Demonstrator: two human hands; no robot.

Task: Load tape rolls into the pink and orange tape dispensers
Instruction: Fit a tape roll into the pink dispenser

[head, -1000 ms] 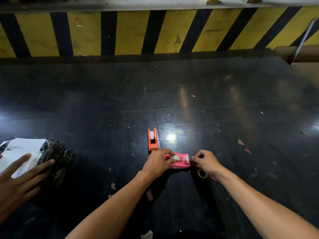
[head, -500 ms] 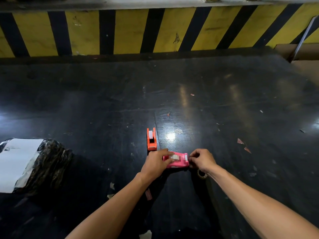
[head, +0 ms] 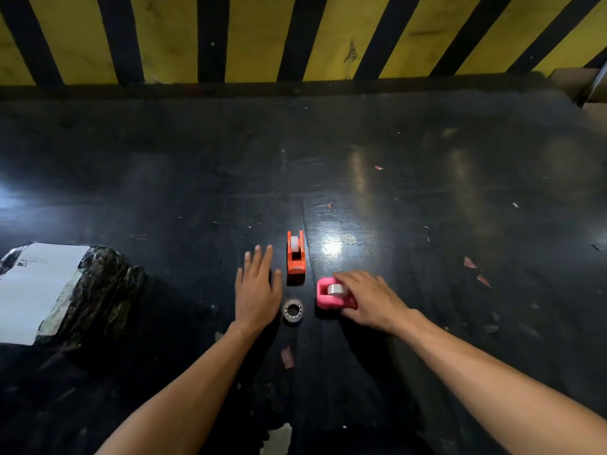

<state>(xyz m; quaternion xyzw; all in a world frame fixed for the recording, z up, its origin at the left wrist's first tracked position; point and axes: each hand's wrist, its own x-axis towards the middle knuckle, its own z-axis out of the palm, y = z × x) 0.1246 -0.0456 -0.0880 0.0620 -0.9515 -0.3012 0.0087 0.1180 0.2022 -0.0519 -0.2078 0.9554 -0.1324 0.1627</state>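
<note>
The orange tape dispenser [head: 295, 254] stands on the black table [head: 427, 198] with a white tape roll seated in it. Just to its lower right lies the pink tape dispenser [head: 328, 298], also carrying a tape roll [head: 337, 289]. My right hand [head: 371, 298] rests over the pink dispenser's right side, fingers on it and on the roll. A loose clear tape roll [head: 293, 310] lies flat between my hands. My left hand [head: 258, 290] is flat on the table to the left of the orange dispenser, fingers spread, holding nothing.
A black-wrapped parcel with a white label [head: 56, 290] sits at the left edge. A yellow-and-black striped wall [head: 295, 37] borders the far side. Small paper scraps [head: 473, 267] dot the table on the right, and a cardboard box corner [head: 588, 87] shows at the far right.
My left hand let go of the pink dispenser and moved left onto the table. My right hand shifted onto the pink dispenser. The loose roll now lies uncovered between my hands.
</note>
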